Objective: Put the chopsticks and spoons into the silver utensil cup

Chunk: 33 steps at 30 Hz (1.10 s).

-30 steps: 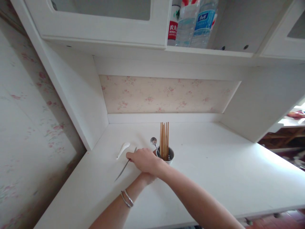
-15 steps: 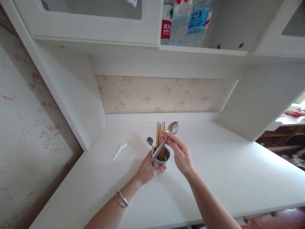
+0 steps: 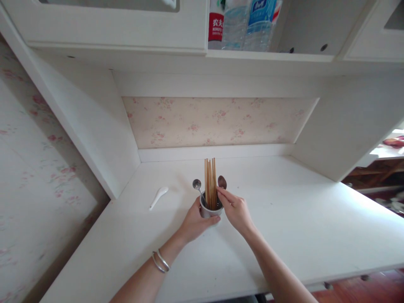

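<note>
Cup: A metal cup point(image 3: 211, 213) stands upright on a white countertop point(image 3: 284, 235), the landmark for everything around it.
Left hand: A person's left hand point(image 3: 194, 225) wraps the cup from its left and near sides, thumb across the front, the grip curved around the wall.
Right hand: The right hand point(image 3: 236, 212) works at the cup's right rim, thumb and fingers drawn narrow in a pinch on a large metal spoon point(image 3: 222, 182).
Large spoon: Its bowl points up, above and right of the cup; the fingers hide the handle, and how far it reaches inside cannot be told.
Chopsticks: A bundle of wooden chopsticks point(image 3: 210, 181) rises nearly upright from the cup's middle.
Small spoon: A round-bowled metal spoon point(image 3: 197, 184) leans out over the cup's left rim.
White spoon: A white spoon point(image 3: 159, 197) lies on the countertop, left of the cup and apart from it.
Bangles: Two silvery bangles point(image 3: 160, 261) circle the left wrist, nearer the camera than the cup.
Backdrop: Floral wallpaper point(image 3: 195, 122) fills a panel behind the cup, with plastic bottles point(image 3: 246, 29) in an open cabinet high above it.
</note>
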Each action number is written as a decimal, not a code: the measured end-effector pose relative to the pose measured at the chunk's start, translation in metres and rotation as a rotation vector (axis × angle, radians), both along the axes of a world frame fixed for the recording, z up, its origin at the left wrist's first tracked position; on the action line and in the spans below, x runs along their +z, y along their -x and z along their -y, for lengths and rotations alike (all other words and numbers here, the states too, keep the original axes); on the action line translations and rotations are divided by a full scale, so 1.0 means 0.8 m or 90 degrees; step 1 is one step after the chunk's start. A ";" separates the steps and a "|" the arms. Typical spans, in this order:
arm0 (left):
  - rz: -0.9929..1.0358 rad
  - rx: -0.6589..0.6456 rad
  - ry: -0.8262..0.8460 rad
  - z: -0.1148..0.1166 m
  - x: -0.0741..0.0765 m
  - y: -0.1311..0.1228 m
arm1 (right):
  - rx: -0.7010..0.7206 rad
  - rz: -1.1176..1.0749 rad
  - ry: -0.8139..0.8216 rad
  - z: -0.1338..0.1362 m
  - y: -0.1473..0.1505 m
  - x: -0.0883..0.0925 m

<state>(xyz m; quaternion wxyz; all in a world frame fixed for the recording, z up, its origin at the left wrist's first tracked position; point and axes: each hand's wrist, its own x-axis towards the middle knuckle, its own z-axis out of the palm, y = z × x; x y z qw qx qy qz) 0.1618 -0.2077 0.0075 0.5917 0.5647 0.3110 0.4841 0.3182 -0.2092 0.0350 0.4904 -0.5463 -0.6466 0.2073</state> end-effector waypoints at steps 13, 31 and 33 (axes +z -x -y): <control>-0.039 0.006 -0.008 -0.001 -0.001 0.001 | 0.081 -0.218 0.011 0.021 -0.015 -0.017; -0.671 0.261 -0.222 -0.057 0.011 0.132 | 0.176 -0.230 0.120 0.021 0.016 -0.029; -0.856 0.331 -0.252 -0.072 0.011 0.161 | 0.171 -0.220 0.126 0.022 0.015 -0.029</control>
